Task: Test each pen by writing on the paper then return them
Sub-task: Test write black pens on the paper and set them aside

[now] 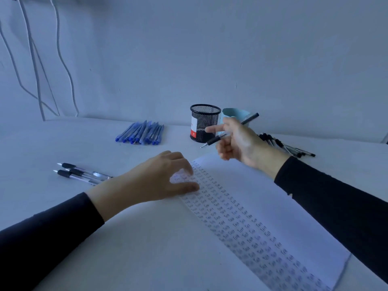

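A white table (63, 143) stands against a bare white wall, with loose cables (33, 59) hanging at far left. A person seated at it holds a black pen (251, 118) in the air just right of a black mesh pen holder (204, 122). The right hand (237, 141) pinches the barrel between thumb and fingers, index finger pointing left, tip angled down toward the far edge of the paper (262, 196). The left hand (155, 181) grips nothing; its loosely bent fingertips press the sheet's far-left corner, over columns of the handwritten word "Test".

The pen looks to be between pile and page. To test it well, the tip should come down on the blank strip right of the filled columns, with the left hand pinning the sheet so it cannot skate. One short, light word would show the ink.

Returning it cleanly means choosing the right group:
- Blue pens (142, 132) lie at far left-centre.
- A heap of black pens (289, 147) lies far right.
- Three clear-barrelled pens (81, 173) lie near left.

A pale blue mug (237, 113) sits behind the holder.
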The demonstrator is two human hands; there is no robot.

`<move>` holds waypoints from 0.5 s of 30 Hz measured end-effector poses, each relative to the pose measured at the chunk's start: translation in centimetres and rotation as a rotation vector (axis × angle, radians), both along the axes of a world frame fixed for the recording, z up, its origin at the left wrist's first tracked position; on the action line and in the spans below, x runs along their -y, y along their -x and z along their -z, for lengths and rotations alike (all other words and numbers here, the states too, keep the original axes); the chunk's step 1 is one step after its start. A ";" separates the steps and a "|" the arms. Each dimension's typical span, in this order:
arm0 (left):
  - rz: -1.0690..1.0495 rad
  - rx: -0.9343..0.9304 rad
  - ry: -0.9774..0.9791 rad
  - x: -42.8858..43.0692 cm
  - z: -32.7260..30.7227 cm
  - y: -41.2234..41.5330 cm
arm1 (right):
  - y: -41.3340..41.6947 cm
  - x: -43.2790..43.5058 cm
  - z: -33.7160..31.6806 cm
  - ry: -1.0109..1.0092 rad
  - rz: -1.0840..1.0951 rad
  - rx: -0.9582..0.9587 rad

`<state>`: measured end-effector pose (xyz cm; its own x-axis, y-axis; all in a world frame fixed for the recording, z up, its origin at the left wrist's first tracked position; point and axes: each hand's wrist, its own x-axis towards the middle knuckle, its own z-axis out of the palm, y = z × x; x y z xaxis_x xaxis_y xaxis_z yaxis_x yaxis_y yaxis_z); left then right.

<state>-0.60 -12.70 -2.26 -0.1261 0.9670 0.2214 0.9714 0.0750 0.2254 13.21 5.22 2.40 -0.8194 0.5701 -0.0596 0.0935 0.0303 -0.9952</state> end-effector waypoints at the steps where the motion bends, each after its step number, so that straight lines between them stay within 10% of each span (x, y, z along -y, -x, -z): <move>1: 0.010 0.014 -0.018 -0.1 0.2 0.2 | 0.7 0.0 0.2 -0.009 -0.011 0.002; 15: -0.025 0.091 0.174 -0.1 0.3 0.6 | 4.9 -0.7 3.6 -0.479 -0.064 0.135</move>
